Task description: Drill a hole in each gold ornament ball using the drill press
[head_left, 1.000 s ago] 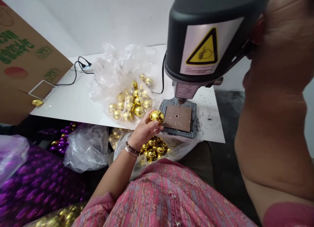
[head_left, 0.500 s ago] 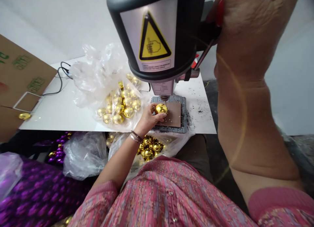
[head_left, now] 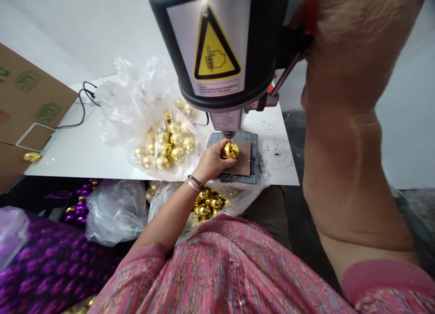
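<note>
A shiny gold ball point(head_left: 231, 150) is held between the thumb and fingers of my left hand point(head_left: 215, 161), right under the bit of a drill press point(head_left: 227, 121). Beneath the ball lies a brown board point(head_left: 243, 162) on the grey machine base point(head_left: 254, 144). My right hand point(head_left: 360, 15) is raised at the upper right, its fingers wrapped round the red-and-black end of the machine's lever point(head_left: 288, 74). Part of those fingers is cut off by the frame's top edge.
Clear plastic bags of gold balls point(head_left: 176, 153) sit left on the white table point(head_left: 84, 162). More gold balls point(head_left: 204, 210) lie below the table edge. A cardboard box point(head_left: 30, 110) stands far left, above purple balls point(head_left: 61, 259). Dark shavings dot the table's right side.
My left hand has shifted right with the gold ball, bringing it under the drill bit. My right hand remains on the lever. The view has shifted slightly.
</note>
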{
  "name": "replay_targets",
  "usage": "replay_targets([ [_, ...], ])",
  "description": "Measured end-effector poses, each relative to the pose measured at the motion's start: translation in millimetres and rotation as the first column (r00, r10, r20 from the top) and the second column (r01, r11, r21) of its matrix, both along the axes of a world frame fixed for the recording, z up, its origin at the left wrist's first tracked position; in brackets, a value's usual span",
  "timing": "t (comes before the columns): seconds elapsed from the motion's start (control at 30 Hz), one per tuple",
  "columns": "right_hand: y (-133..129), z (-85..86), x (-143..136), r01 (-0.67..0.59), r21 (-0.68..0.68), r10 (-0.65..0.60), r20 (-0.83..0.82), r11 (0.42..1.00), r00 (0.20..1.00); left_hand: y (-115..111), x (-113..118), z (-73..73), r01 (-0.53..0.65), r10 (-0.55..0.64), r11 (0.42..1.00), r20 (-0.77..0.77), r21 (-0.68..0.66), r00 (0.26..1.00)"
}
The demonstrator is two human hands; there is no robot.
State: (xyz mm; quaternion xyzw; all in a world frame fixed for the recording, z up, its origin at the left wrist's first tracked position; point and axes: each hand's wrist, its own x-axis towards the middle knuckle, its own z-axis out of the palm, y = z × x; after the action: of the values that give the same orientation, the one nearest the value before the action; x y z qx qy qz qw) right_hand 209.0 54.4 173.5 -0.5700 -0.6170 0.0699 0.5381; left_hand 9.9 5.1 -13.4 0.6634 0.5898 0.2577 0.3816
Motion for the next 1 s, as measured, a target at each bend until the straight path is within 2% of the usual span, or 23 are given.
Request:
replay_targets([
  [0.1, -19, -2.1, -3, -0.053, 0.084, 0.061, -0.096, 0.995, 0.993, 0, 1, -1.2, -0.015, 0.015, 0.999, 0.023, -0.038, 1.000],
  [0.17, -36, -9.2, -4, -0.091, 0.168, 0.105, -0.076, 0.982, 0.991, -1, 2, -1.1, -0.020, 0.021, 0.999, 0.024, -0.037, 1.000],
  [0.23, -55, -22.6, -4, -0.086, 0.239, 0.092, -0.013, 0.967, 0.996, -3, 4, -0.6, -0.021, 0.021, 1.000, 0.005, -0.023, 1.000],
  [0.3, -74, -39.9, -2, -0.045, 0.254, 0.022, 0.093, 0.966, 0.995, -4, 5, 0.3, -0.018, 0.018, 1.000, -0.035, 0.000, 0.999],
  [0.4, -92, -63.5, 1, -0.039, 0.330, -0.021, 0.175, 0.943, 0.984, -6, 8, 2.3, -0.003, 0.006, 1.000, -0.102, 0.029, 0.995],
  [0.47, -96, -72.5, 2, -0.028, 0.344, -0.040, 0.191, 0.939, 0.981, -7, 9, 3.3, 0.009, -0.005, 0.999, -0.126, 0.036, 0.992],
  [0.6, -94, -77.7, 3, -0.022, 0.376, -0.069, 0.227, 0.926, 0.971, -8, 10, 3.2, 0.016, -0.009, 0.999, -0.148, 0.046, 0.989],
  [0.8, -96, -95.3, 5, -0.063, 0.435, -0.092, 0.327, 0.898, 0.940, -10, 11, 4.8, 0.034, -0.022, 0.997, -0.186, 0.063, 0.982],
  [1.0, -100, -108.7, 3, -0.057, 0.425, -0.079, 0.294, 0.903, 0.953, -11, 12, 8.2, 0.029, -0.020, 0.999, -0.175, 0.046, 0.984],
])
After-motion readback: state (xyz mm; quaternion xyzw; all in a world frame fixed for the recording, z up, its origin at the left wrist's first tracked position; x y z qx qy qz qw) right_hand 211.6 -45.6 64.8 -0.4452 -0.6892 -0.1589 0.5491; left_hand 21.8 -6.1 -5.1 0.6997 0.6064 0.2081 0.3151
